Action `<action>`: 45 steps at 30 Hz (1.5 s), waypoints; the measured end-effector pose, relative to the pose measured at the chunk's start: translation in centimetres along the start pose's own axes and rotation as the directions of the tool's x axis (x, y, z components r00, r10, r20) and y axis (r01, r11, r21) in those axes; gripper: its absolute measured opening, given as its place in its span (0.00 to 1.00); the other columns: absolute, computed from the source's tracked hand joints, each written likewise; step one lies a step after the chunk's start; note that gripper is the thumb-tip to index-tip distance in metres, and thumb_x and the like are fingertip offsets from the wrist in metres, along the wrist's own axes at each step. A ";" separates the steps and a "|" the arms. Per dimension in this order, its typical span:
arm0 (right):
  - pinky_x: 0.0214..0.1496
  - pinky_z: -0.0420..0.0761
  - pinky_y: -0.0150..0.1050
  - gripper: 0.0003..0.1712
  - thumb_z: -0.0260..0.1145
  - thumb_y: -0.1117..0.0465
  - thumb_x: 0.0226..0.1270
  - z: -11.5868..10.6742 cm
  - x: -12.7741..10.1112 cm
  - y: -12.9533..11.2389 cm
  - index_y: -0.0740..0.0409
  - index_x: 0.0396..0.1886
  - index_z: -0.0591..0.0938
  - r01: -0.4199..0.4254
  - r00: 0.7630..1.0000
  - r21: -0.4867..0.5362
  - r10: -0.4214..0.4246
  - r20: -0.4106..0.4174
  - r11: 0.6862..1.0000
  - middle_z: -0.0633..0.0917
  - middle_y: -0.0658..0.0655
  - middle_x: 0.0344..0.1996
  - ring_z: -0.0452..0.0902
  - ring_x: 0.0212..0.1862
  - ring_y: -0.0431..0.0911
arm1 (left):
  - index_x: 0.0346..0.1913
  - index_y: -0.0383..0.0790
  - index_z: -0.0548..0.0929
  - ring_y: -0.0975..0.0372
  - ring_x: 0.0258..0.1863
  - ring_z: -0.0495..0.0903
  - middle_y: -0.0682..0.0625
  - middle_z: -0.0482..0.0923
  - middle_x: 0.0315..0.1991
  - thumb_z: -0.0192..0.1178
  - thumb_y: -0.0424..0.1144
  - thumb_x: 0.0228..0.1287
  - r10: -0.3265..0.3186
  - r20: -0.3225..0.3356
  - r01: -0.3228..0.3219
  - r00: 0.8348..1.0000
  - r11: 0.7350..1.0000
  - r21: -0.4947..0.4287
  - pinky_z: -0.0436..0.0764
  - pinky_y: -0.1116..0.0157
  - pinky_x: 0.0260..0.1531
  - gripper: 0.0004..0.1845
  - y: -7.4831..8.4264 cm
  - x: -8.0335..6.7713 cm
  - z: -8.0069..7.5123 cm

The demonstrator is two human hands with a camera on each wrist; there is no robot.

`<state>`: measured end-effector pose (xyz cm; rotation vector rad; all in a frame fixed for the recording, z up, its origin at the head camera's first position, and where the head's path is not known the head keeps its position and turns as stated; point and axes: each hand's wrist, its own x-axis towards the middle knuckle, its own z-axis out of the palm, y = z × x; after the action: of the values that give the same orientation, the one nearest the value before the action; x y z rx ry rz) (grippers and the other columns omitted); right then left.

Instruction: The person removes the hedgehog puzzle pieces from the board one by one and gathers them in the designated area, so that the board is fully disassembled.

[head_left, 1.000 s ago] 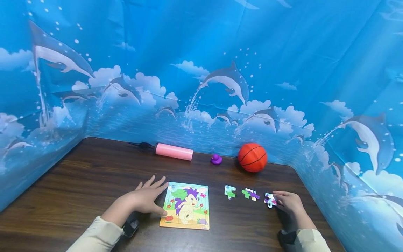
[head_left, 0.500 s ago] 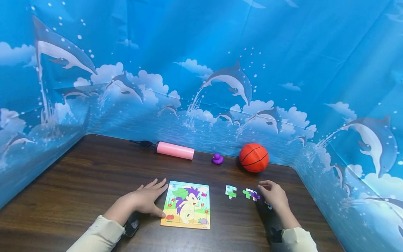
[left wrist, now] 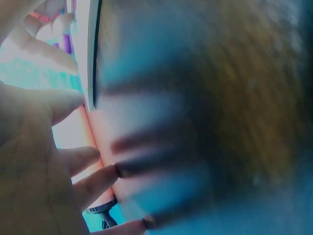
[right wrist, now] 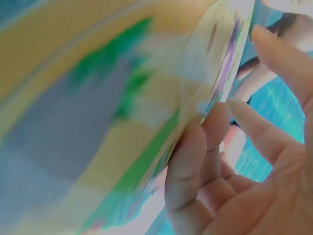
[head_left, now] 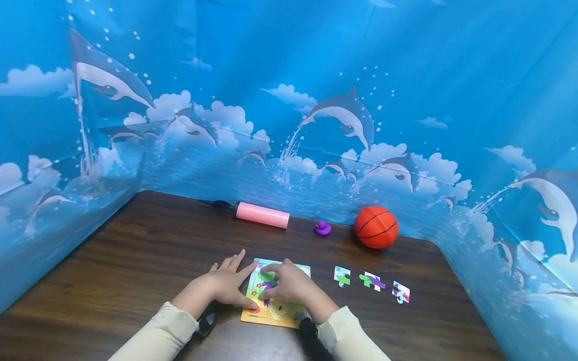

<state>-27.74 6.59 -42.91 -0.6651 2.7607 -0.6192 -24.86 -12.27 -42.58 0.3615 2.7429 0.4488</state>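
Observation:
A square jigsaw puzzle (head_left: 271,317) with a purple-spined hedgehog picture lies flat on the dark wooden table, partly covered by my right hand (head_left: 295,288). My left hand (head_left: 223,288) rests at its left side, fingers spread on the table and thumb at the lower left of the puzzle. In the left wrist view that thumb (left wrist: 66,104) is by the board's edge (left wrist: 87,58). My right hand's fingers are bent, with thumb and index finger apart over the picture. In the right wrist view its fingertips (right wrist: 190,147) touch the puzzle's surface (right wrist: 161,83); no piece shows between them.
Three loose jigsaw pieces lie in a row to the right: a green-and-blue one (head_left: 341,276), a green-and-purple one (head_left: 372,281) and one with an eye (head_left: 401,292). Behind stand a pink hand pump (head_left: 263,214), a purple rubber duck (head_left: 322,228) and an orange ball (head_left: 377,227).
My right hand has let go of the piece with the eye at the far right of the row and moved left onto the puzzle. The left hand has stayed beside the board.

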 end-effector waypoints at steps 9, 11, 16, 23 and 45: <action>0.27 0.74 0.41 0.31 0.78 0.47 0.33 0.7 0.2 -1.3 0.38 0.45 0.81 -0.046 0.999 0.022 0.045 0.019 0.999 0.71 0.55 0.41 0.68 0.32 0.44 | 0.69 0.51 0.55 0.44 0.67 0.41 0.45 0.40 0.71 0.63 0.67 0.39 -0.003 -0.015 0.003 1.000 1.000 0.009 0.42 0.36 0.57 0.53 0.2 0.0 0.1; 0.28 0.74 0.41 0.31 0.78 0.49 0.33 0.7 0.2 -1.4 0.39 0.44 0.81 -0.047 0.999 0.019 0.047 0.009 0.999 0.71 0.55 0.41 0.68 0.35 0.45 | 0.69 0.51 0.55 0.45 0.68 0.41 0.46 0.41 0.71 0.63 0.67 0.39 0.002 -0.012 -0.002 1.000 1.000 0.002 0.42 0.36 0.57 0.53 0.3 0.0 0.0; 0.31 0.76 0.46 0.30 0.79 0.51 0.34 0.7 0.1 -1.6 0.40 0.42 0.77 -0.056 0.998 0.017 0.056 -0.005 0.998 0.71 0.55 0.43 0.67 0.44 0.50 | 0.69 0.49 0.55 0.45 0.68 0.40 0.51 0.43 0.71 0.63 0.68 0.38 0.018 0.004 -0.018 1.000 1.000 -0.012 0.40 0.35 0.57 0.54 0.4 0.1 0.0; 0.36 0.77 0.43 0.13 0.68 0.61 0.53 0.3 -0.3 -1.2 0.43 0.37 0.78 0.000 1.000 0.213 0.007 -0.029 0.977 0.77 0.49 0.38 0.74 0.39 0.44 | 0.69 0.47 0.55 0.45 0.68 0.39 0.51 0.44 0.71 0.62 0.69 0.37 0.018 0.017 -0.018 1.000 1.000 -0.003 0.40 0.35 0.56 0.55 0.5 0.5 -0.1; 0.40 0.80 0.41 0.19 0.68 0.52 0.54 -3.7 -4.4 7.2 0.59 0.42 0.82 -0.185 0.953 0.716 0.301 -0.037 0.673 0.83 0.54 0.36 0.77 0.36 0.46 | 0.69 0.46 0.54 0.44 0.68 0.40 0.48 0.44 0.71 0.63 0.68 0.37 0.000 0.004 0.000 1.000 1.000 0.006 0.41 0.35 0.57 0.56 0.3 0.3 0.2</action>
<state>-27.78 15.76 -42.35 -0.0587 2.3512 -1.5930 -25.00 -11.80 -42.75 0.3634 2.7412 0.4398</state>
